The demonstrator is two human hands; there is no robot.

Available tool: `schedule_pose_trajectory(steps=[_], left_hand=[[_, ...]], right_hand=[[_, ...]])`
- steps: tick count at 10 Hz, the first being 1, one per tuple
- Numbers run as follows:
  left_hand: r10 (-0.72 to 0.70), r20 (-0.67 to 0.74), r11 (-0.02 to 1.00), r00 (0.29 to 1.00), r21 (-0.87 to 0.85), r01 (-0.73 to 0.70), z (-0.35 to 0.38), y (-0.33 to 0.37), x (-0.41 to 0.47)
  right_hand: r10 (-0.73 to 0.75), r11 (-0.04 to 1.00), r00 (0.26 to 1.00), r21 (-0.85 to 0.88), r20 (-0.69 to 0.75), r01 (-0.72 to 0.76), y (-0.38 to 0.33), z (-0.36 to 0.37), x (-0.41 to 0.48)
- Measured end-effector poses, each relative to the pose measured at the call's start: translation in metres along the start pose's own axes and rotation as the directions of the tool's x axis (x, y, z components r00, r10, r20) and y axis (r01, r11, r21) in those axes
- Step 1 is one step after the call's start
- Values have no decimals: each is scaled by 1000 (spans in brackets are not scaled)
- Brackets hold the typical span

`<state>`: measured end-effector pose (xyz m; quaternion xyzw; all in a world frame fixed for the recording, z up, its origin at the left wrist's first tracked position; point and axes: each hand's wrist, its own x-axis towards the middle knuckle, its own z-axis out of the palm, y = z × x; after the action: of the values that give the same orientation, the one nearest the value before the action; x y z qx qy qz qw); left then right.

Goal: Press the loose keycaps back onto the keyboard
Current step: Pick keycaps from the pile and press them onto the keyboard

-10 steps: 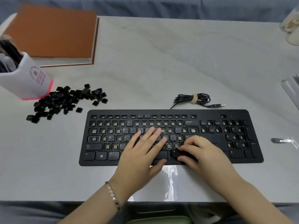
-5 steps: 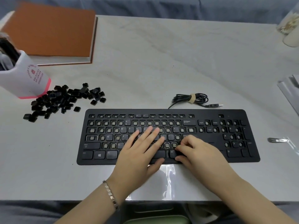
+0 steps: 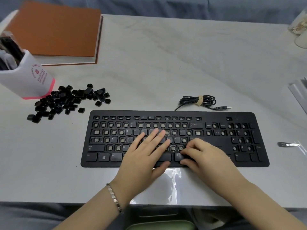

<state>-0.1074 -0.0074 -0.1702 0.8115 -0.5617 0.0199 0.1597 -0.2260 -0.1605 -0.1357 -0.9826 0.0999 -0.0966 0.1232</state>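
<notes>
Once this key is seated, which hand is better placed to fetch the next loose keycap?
Probably the left hand: the keycap pile lies beyond the keyboard's left end, on its side.

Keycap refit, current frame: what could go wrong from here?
1. The right hand hides the key it works beside Alt, so a crooked seat could go unseen.
2. The left hand lies flat across open sockets on the keyboard and may stress them.
3. The loose keycaps are unsorted: wrong picks are likely.
</notes>
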Motion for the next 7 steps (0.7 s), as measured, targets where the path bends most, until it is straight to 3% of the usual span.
schedule_pose_trajectory(steps=[2,5,7], left_hand=[[-1,-7,1000,1000,-8,1,0,1,0],[4,-14,1000,1000,-11,-4,0,0,0],[12,-20,1000,1000,-17,-13,1,-2,0]], right_hand=[[-33,999,999,-37,-6,33,-1,-2,3],[-149,949,989,-280,9,146,-5,-1,12],[-164,950,987,-270,3,159,-3,0,12]])
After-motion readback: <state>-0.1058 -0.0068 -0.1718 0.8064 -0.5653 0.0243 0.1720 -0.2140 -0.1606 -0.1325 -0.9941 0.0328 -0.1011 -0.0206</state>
